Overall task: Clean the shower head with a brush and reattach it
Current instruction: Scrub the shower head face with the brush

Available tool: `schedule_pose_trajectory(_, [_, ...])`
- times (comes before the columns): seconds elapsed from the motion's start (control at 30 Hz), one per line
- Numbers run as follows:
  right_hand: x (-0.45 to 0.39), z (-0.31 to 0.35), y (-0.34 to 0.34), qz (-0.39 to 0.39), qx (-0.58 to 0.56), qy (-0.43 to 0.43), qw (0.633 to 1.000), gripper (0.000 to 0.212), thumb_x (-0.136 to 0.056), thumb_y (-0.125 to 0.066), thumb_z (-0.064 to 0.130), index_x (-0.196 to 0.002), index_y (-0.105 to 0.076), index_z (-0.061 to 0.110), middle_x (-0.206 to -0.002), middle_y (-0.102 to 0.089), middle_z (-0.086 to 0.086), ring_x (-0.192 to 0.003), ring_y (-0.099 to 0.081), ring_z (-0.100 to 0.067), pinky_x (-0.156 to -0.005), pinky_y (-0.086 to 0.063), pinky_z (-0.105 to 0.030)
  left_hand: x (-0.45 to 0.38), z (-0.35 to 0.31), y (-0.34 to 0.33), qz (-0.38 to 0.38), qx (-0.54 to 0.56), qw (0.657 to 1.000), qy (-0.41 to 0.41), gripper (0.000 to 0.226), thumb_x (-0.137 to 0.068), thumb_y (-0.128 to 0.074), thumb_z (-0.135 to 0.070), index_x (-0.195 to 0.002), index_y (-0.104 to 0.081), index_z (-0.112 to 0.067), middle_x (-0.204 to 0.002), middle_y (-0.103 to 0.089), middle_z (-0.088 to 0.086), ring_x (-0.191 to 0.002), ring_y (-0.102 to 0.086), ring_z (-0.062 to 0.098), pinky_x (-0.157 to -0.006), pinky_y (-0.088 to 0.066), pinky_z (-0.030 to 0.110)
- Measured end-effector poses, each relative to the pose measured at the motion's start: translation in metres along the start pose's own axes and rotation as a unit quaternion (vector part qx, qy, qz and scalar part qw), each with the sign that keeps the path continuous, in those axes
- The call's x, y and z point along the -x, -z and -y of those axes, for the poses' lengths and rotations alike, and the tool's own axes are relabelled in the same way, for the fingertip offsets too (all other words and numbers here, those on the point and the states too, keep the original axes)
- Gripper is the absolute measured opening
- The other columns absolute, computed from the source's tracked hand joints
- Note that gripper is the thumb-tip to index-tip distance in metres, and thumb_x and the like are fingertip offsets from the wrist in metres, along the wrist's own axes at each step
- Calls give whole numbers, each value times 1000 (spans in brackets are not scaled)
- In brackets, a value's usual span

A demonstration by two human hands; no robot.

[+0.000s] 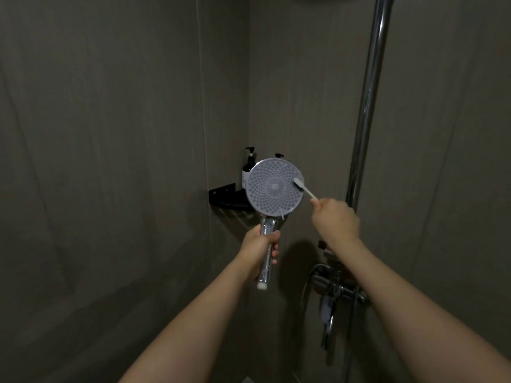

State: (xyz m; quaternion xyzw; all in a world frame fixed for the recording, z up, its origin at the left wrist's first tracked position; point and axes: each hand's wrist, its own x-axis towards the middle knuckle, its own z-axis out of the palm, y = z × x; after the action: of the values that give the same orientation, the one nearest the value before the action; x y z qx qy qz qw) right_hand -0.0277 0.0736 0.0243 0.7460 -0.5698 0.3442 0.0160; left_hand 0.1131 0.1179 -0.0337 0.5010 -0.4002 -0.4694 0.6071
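A round shower head [272, 186] with a grey nozzle face and a chrome handle is held upright in front of me, its face turned toward me. My left hand [260, 246] grips the handle, whose white end sticks out below with no hose on it. My right hand [336, 218] holds a white brush [304, 188] like a toothbrush. Its bristle end rests on the right edge of the nozzle face.
A chrome riser pipe [370, 98] runs up the right wall. Below it are the mixer tap [336, 288] and a hanging hose [351, 341]. A black corner shelf [225, 196] behind the shower head carries pump bottles [249, 168]. Grey tiled walls close in on both sides.
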Motion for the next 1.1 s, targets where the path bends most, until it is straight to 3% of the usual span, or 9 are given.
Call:
schedule_pose_trajectory(0.13, [11,8,-5,29,31,71,997,42,-99,-29,38,-104,-62,14,-87,-64,-11,-77,-62,-29,-61,-36,-29,1,1,-4,-2,-11,1000,-2,16,-90,-49,-5,-79,-46,-16,-57,-44,4,-36,-41,8,-37,-35,18])
schedule_pose_trajectory(0.3, [-5,13,12,-13,-4,-25,1000,46,-100,-30,38,-106,-64,8,-94,-66,-16,-84,-62,-32,-59,-35,-25,2,-4,-14,-3,-38,999,-18,21,-89,-48,-3,-74,-42,-16,-56,-42,6,-31,-39,8,-35,-34,15])
schedule_pose_trajectory(0.43, [-2,24,8,-14,35,51,998,47,-100,-27,40,-100,-64,10,-72,-51,-4,-59,-46,-21,-43,-22,-21,4,-4,-14,-1,-62,998,-22,18,-89,-49,-3,-76,-44,-16,-57,-44,6,-34,-40,9,-36,-36,18])
schedule_pose_trajectory(0.57, [-12,11,19,-57,-8,-26,998,48,-100,-29,37,-101,-65,6,-76,-55,-9,-65,-50,-25,-45,-25,-21,5,-2,-15,-1,-74,997,-20,19,-88,-51,-4,-75,-44,-16,-56,-43,7,-35,-40,11,-36,-36,17])
schedule_pose_trajectory(0.67, [-2,15,7,-27,32,35,999,46,-100,-29,38,-103,-64,9,-77,-58,-9,-67,-54,-26,-46,-27,-22,6,-1,-18,-2,-31,999,-8,19,-89,-49,-4,-76,-44,-16,-56,-42,6,-34,-39,10,-35,-34,16])
schedule_pose_trajectory(0.77, [-6,8,7,-30,0,-10,1000,45,-99,-31,38,-103,-66,8,-91,-67,-16,-81,-63,-31,-57,-35,-26,6,-1,-15,5,-44,999,-3,18,-90,-49,-5,-77,-43,-17,-56,-43,5,-34,-38,10,-37,-34,16])
schedule_pose_trajectory(0.83, [-7,8,14,-34,2,-32,999,46,-99,-32,37,-100,-66,7,-83,-64,-15,-71,-58,-28,-50,-31,-23,6,-2,-15,5,-57,998,-6,18,-90,-50,-5,-77,-42,-17,-56,-43,5,-35,-38,11,-37,-35,16])
schedule_pose_trajectory(0.97, [-1,22,10,-6,65,73,995,45,-100,-27,38,-100,-63,10,-71,-50,-4,-55,-42,-18,-42,-20,-21,8,0,-15,0,-65,998,-3,11,-90,-49,-6,-84,-45,-15,-57,-44,6,-40,-40,13,-38,-36,18])
schedule_pose_trajectory(1.1, [-16,14,25,-39,42,7,998,46,-100,-29,37,-106,-64,8,-83,-63,-15,-71,-61,-29,-53,-39,-23,8,-1,-13,3,-73,997,-9,19,-89,-50,-6,-75,-43,-16,-56,-43,5,-36,-39,12,-37,-35,17])
